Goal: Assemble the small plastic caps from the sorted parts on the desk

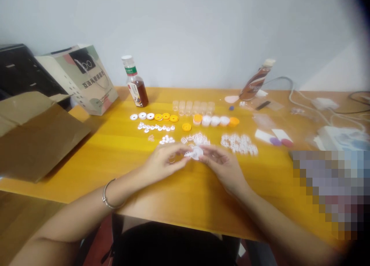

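Note:
Both hands meet over the near middle of the table. My left hand (170, 158) pinches a small white plastic part (187, 154). It touches a translucent round plastic piece (197, 153) that my right hand (222, 162) grips with its fingertips; blur hides the finer shape. Just beyond the hands lie loose clear plastic pieces (199, 138), with another group of clear plastic pieces (239, 143) to their right. Small white buttons-like parts (167, 139) lie past my left hand. Behind them are white stemmed parts (156, 127) and a single orange cap (186, 127).
White rings (142, 115), orange rings (166, 116), clear cups (189, 107) and white-filled cups (215, 120) stand in rows. Two drink bottles, one upright (137, 90) and one tilted (256, 83), are at the back. A cardboard box (37, 131) and paper bag (86, 81) occupy the left; cables (291, 92) the right.

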{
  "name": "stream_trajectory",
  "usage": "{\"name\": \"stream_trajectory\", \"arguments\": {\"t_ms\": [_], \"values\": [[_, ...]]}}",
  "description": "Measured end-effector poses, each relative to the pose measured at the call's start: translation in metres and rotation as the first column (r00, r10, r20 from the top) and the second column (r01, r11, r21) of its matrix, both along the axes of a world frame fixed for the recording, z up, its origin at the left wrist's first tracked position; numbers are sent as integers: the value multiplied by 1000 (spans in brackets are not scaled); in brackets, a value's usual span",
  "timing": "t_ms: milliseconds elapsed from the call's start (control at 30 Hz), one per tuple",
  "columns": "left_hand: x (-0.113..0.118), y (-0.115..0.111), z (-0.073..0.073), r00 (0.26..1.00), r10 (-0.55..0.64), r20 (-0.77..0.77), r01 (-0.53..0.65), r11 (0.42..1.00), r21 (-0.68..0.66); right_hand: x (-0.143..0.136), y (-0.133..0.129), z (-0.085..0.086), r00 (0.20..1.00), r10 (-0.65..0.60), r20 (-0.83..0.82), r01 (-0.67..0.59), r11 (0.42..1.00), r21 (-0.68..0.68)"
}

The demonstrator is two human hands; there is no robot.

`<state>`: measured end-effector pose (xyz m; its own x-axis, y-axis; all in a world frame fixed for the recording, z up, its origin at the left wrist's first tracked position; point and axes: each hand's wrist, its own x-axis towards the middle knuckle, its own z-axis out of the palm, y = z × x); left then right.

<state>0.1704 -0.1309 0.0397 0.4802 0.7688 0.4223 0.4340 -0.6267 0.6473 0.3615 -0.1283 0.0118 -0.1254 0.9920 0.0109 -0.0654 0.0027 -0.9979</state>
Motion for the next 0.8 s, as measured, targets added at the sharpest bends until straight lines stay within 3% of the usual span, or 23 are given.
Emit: {"name": "stream_trajectory", "arguments": {"t_ms": [200, 400, 600, 800], "values": [[0, 3, -3, 999, -24, -30, 24, 999, -22, -1, -3, 2, 999, 35, 0, -35, 999, -12], [1, 1, -9, 996, -34, -79, 39, 997, 59, -3, -5, 0, 1000, 21, 10, -21, 1000, -19], [4, -4, -14, 999, -33, -22, 35, 993, 116, -5, -8, 1, 1000, 20, -12, -20, 999, -28], [6, -2, -14, 999, -39, -8, 39, 996, 77, -7, -11, 0, 1000, 5, -11, -6, 999, -41]]}}
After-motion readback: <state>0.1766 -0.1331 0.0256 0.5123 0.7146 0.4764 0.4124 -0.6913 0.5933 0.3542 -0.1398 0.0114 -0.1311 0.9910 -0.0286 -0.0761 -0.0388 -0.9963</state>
